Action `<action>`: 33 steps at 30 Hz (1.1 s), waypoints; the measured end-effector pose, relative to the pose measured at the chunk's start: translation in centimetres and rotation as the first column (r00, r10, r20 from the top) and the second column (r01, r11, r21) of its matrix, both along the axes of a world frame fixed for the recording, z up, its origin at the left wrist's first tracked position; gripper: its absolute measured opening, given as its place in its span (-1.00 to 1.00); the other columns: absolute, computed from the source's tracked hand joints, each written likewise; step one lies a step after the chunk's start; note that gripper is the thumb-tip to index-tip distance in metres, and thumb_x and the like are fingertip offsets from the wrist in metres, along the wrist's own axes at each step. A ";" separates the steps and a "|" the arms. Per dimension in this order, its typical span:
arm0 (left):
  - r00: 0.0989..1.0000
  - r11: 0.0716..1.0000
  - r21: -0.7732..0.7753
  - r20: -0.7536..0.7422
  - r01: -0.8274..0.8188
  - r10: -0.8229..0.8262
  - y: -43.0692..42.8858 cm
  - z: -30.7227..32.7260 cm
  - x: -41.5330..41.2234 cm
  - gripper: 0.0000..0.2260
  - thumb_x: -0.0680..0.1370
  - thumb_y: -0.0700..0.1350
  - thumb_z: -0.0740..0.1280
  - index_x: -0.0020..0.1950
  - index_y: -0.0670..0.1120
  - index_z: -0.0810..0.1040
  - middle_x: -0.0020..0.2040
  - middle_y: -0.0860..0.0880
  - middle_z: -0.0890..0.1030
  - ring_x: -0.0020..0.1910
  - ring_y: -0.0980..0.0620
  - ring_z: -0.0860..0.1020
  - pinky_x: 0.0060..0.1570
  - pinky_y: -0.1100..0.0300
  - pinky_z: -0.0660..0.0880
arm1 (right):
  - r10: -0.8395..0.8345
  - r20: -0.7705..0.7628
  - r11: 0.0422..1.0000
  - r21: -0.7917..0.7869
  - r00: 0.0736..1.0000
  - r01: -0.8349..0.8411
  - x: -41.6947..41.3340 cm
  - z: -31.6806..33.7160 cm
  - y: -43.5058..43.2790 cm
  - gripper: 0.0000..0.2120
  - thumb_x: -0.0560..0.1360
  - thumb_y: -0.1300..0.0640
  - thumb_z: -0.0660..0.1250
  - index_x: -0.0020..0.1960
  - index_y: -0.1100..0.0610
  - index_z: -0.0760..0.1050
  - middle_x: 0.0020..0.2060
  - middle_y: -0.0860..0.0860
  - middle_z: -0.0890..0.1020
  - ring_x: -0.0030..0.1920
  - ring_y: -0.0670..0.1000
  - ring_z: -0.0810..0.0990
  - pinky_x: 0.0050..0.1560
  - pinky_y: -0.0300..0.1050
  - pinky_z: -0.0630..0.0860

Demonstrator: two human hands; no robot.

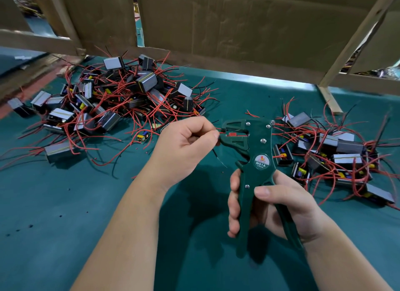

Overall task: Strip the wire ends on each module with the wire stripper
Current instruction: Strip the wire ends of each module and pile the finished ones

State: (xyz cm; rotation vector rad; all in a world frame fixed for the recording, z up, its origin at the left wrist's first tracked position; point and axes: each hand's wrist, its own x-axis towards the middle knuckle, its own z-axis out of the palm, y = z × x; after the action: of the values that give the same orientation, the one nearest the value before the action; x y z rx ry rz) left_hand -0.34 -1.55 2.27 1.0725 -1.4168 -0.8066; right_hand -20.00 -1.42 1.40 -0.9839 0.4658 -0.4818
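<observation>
Over the green mat, both hands meet at the stripper. The left hand pinches a red wire between thumb and forefinger and feeds its tip into the tool's mouth. A black wire dangles beneath that fist. Whether a module sits inside the curled palm, I cannot tell. The right hand wraps the stripper's two handles, tool upright, head pointing left toward the wire. The handles look spread, so I judge the squeeze is not yet made: this is the loading step, wire seated and waiting for the cut.

Next comes a firm, full squeeze from the right hand while the left keeps the wire straight and steady in the mouth; a slack pinch could let it slide out short. Then the black wire wants the same treatment.

Plenty left to do, by the look of it. One big pile of modules lies far left, and a second heap lies right of the tool. Which heap is finished, the wire ends are too small to say.
</observation>
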 end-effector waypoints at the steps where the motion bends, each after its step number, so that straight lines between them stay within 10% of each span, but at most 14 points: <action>1: 1.000 1.000 0.000 0.008 0.013 -0.013 0.0 0.0 0.1 -0.83 0.48 -0.19 0.26 -0.32 -0.16 0.45 -0.53 0.14 0.28 -0.52 0.20 0.17 -0.50 0.39 0.14 | -0.005 -0.011 1.000 -0.006 1.000 0.004 0.0 0.0 0.0 -0.64 0.29 0.06 0.53 -0.01 0.20 0.53 -0.26 0.27 0.57 -0.29 0.27 0.59 -0.16 0.22 0.53; 13: 0.983 0.990 0.052 0.119 0.133 -0.138 0.2 0.1 1.3 -0.82 0.55 -0.21 0.25 -0.26 -0.10 0.50 -0.51 0.21 0.41 -0.49 0.26 0.30 -0.44 0.46 0.23 | 0.026 -0.052 1.000 -0.012 0.998 -0.027 -0.5 -0.5 -0.2 -0.66 0.30 0.05 0.50 -0.02 0.18 0.52 -0.27 0.26 0.57 -0.31 0.25 0.60 -0.10 0.32 0.31; 21: 0.964 0.970 0.168 0.168 0.177 -0.205 0.3 -0.1 2.0 -0.80 0.58 -0.30 0.26 -0.22 -0.14 0.55 -0.56 0.21 0.43 -0.57 0.27 0.28 -0.49 0.51 0.17 | 0.101 -0.096 0.993 0.065 0.990 -0.095 -0.7 0.1 -0.5 -0.74 0.34 0.09 0.48 -0.05 0.18 0.52 -0.31 0.23 0.57 -0.35 0.21 0.60 -0.17 0.15 0.51; 29: 0.992 0.943 0.306 -0.053 0.128 -0.117 0.0 -0.2 2.0 -0.67 0.54 0.07 0.23 -0.16 -0.16 0.61 -0.40 -0.11 0.25 -0.47 0.09 0.27 -0.28 0.11 0.26 | -0.093 -0.102 0.991 0.084 0.990 0.102 0.6 0.1 0.4 -0.60 0.29 -0.14 0.52 -0.19 0.16 0.50 -0.44 0.20 0.49 -0.49 0.14 0.52 -0.38 0.01 0.52; 33: 0.993 0.953 0.301 0.089 0.042 -0.072 -0.2 -0.6 1.7 -0.77 0.62 -0.09 0.24 -0.19 -0.01 0.60 -0.51 0.13 0.33 -0.51 0.19 0.36 -0.47 0.35 0.32 | -0.305 -0.164 0.951 0.003 0.938 0.310 1.5 -0.2 0.6 -0.55 0.27 -0.24 0.47 -0.27 0.14 0.46 -0.53 0.15 0.40 -0.61 0.08 0.39 -0.47 -0.08 0.45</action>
State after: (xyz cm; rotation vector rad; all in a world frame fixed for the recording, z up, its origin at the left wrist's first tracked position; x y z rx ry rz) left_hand 1.37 -1.72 1.62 1.3213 -1.4434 -1.0465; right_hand -18.45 -0.82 1.18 -0.9291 0.7781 -0.6775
